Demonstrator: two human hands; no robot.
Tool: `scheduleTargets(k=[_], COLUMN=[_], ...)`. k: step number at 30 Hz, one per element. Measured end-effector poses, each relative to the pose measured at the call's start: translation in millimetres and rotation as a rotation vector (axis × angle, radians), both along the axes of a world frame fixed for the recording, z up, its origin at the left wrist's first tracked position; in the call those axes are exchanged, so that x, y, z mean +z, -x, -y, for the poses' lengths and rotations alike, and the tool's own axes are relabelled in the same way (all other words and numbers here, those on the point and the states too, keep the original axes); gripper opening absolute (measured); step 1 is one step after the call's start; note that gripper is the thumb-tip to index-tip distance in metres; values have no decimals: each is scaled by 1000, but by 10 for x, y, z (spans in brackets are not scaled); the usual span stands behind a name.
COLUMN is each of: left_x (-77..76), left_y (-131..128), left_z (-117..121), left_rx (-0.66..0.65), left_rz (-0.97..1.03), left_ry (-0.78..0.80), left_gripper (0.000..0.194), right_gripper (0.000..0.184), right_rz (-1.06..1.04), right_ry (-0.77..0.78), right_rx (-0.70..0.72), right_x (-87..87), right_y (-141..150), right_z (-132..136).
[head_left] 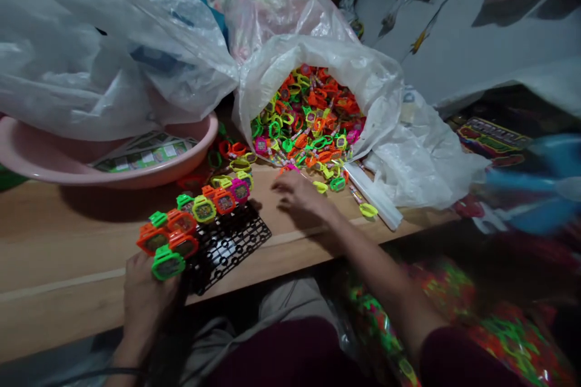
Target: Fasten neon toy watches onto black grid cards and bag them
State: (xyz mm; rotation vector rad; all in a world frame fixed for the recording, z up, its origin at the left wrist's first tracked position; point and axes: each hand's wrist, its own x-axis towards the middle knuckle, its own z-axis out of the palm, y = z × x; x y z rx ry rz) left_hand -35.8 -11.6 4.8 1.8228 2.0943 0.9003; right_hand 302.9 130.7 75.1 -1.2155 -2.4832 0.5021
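Note:
My left hand (144,297) rests at the near edge of the wooden table (59,242), its fingers closed on the corner of a black plastic grid tray (229,245). Small toy watches (195,217) in orange, green, yellow and pink sit in rows on that tray. My right hand (299,193) reaches forward over the table, blurred by motion, just short of the mouth of a clear plastic bag (318,54) that spills several more toy watches (308,115). I cannot make out whether its fingers hold anything.
A pink basin (181,163) with printed paper cards stands at the left under a large crumpled plastic bag (91,36). A white strip (374,196) lies beside the open bag. Another bag of colourful pieces (499,326) sits low at the right.

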Motion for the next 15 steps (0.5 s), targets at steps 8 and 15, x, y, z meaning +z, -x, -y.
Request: scheduleTargets(k=[8, 15], left_x=[-35, -70], left_y=[-7, -32], left_z=[-2, 15], left_rx=[0, 5], left_rz=[26, 52], left_ry=[15, -32], left_gripper=[10, 8], right_gripper=[42, 24], right_rz=[333, 210], right_ry=[240, 116], right_rx=[-217, -129], right_x=[-57, -147], right_y=[-814, -754], right_z=[-298, -64])
